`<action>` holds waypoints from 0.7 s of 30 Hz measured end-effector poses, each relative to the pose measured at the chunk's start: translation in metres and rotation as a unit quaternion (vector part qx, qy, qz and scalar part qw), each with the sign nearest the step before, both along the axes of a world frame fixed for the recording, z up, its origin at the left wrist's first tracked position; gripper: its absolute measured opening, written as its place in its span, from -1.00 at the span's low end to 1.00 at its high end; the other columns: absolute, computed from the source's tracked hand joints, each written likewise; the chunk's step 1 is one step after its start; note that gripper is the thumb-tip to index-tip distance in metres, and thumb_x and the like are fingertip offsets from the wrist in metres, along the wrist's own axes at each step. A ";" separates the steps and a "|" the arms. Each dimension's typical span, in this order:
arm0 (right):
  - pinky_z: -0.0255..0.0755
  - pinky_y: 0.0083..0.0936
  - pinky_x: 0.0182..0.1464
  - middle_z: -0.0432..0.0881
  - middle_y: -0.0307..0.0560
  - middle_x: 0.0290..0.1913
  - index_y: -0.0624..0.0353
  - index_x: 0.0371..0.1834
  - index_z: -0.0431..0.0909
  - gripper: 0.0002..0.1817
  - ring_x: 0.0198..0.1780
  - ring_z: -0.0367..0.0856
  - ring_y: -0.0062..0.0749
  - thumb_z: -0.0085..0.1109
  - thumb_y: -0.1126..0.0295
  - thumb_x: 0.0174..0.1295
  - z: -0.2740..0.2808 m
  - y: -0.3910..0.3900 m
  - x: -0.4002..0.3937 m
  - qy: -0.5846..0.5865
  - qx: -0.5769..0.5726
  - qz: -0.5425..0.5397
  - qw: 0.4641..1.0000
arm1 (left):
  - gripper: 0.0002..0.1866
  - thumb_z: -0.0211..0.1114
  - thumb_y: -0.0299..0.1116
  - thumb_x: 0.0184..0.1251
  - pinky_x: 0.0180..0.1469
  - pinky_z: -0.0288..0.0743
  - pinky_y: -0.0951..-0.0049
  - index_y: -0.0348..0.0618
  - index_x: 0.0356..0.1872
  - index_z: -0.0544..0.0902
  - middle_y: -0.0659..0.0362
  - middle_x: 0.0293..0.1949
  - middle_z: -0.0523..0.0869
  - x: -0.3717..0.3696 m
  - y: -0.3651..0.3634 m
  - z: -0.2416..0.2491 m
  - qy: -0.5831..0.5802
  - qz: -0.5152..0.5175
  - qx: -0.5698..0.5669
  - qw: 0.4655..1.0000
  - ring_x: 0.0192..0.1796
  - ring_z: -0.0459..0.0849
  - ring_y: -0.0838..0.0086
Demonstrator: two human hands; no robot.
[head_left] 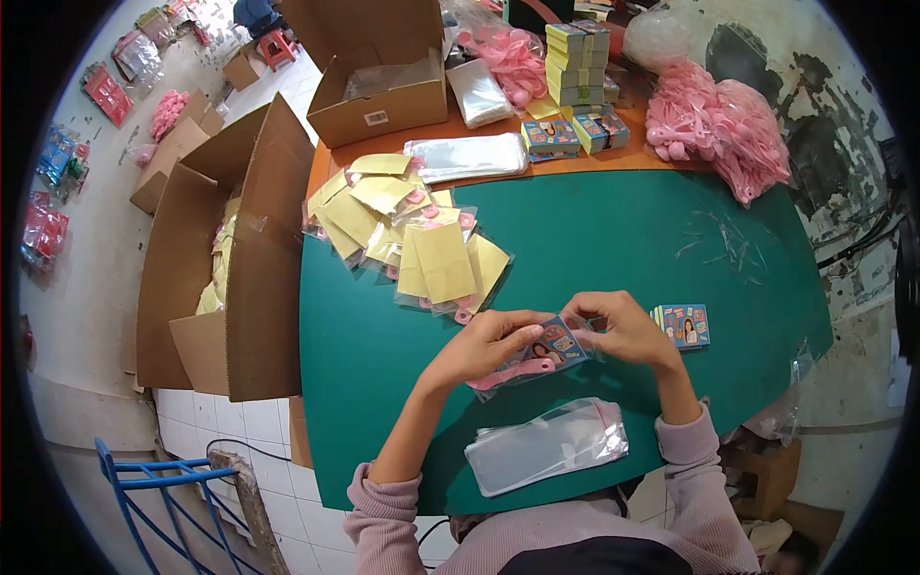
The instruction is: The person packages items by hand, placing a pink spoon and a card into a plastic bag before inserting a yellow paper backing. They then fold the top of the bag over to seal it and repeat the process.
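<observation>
Both hands meet at table centre: left hand (pixel 484 345) and right hand (pixel 623 331) pinch one packet (pixel 548 353), pink piece inside. Best keep the card flat, sleeve mouth open. Spare sleeves (pixel 546 446) wait at six o'clock.

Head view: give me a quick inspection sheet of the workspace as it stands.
Surface: green mat over an orange table.
Job's things: printed card with a pink piece in a clear bag, held in both hands.
Clutter: stack of clear bags; pile of packed yellow-backed bags; small card stack; pink pieces heap.
Grippers: left hand and right hand pinch the bag.
Cables: dark cables at the right edge.
Surroundings: open cardboard boxes; blue rack.
</observation>
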State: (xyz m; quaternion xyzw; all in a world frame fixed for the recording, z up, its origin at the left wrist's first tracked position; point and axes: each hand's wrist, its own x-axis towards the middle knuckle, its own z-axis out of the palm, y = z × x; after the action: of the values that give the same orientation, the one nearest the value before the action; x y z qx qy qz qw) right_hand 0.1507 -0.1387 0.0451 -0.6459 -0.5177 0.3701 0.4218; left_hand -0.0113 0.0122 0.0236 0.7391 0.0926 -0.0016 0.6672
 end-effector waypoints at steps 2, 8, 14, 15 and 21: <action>0.45 -0.62 -0.30 0.59 -0.18 -0.41 0.27 -0.26 0.55 -0.82 -0.37 0.52 -0.59 0.21 0.44 0.09 -0.001 0.000 0.000 0.028 -0.006 -0.004 1.000 | -0.64 0.03 -0.26 0.37 -0.22 0.45 0.51 -0.26 0.05 0.53 0.10 -0.35 0.68 0.000 0.001 0.001 0.002 -0.003 0.009 1.000 -0.32 0.57 0.57; 0.44 -0.60 -0.29 0.59 -0.17 -0.36 0.24 -0.24 0.56 -0.78 -0.34 0.53 -0.54 0.25 0.38 0.07 0.007 0.001 -0.005 -0.001 -0.020 0.010 1.000 | -0.60 0.04 -0.27 0.38 -0.21 0.46 0.53 -0.23 0.16 0.43 0.13 -0.32 0.69 0.000 0.000 -0.002 0.029 0.000 0.008 1.000 -0.32 0.57 0.58; 0.43 -0.57 -0.32 0.60 -0.18 -0.35 0.23 -0.20 0.58 -0.74 -0.39 0.50 -0.54 0.27 0.34 0.07 0.005 0.003 -0.009 -0.042 0.010 0.057 0.997 | -0.53 0.06 -0.24 0.37 -0.36 0.39 0.55 -0.15 0.26 0.33 0.15 -0.46 0.64 0.001 -0.007 0.005 0.026 0.009 0.111 0.993 -0.45 0.47 0.65; 0.43 -0.57 -0.32 0.60 -0.18 -0.35 0.23 -0.20 0.58 -0.74 -0.39 0.50 -0.54 0.27 0.34 0.07 0.003 0.002 -0.008 -0.042 0.010 0.057 0.997 | -0.52 0.08 -0.23 0.36 -0.40 0.37 0.54 -0.13 0.26 0.33 0.15 -0.51 0.62 0.001 -0.006 0.006 0.041 0.004 0.106 0.993 -0.48 0.45 0.66; 0.41 -0.61 -0.34 0.63 -0.19 -0.36 0.34 -0.17 0.57 -0.74 -0.37 0.49 -0.63 0.19 0.38 0.15 -0.013 -0.004 0.003 0.131 -0.056 0.056 0.988 | -0.53 0.07 -0.22 0.36 -0.41 0.37 0.52 -0.09 0.26 0.35 0.14 -0.56 0.60 0.002 -0.001 0.001 0.022 -0.039 0.099 0.994 -0.51 0.44 0.61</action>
State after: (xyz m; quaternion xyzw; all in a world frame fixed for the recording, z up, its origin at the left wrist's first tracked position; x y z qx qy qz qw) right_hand 0.1536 -0.1425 0.0323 -0.5846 -0.4720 0.5025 0.4278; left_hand -0.0089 0.0115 0.0242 0.8046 0.0781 -0.0351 0.5876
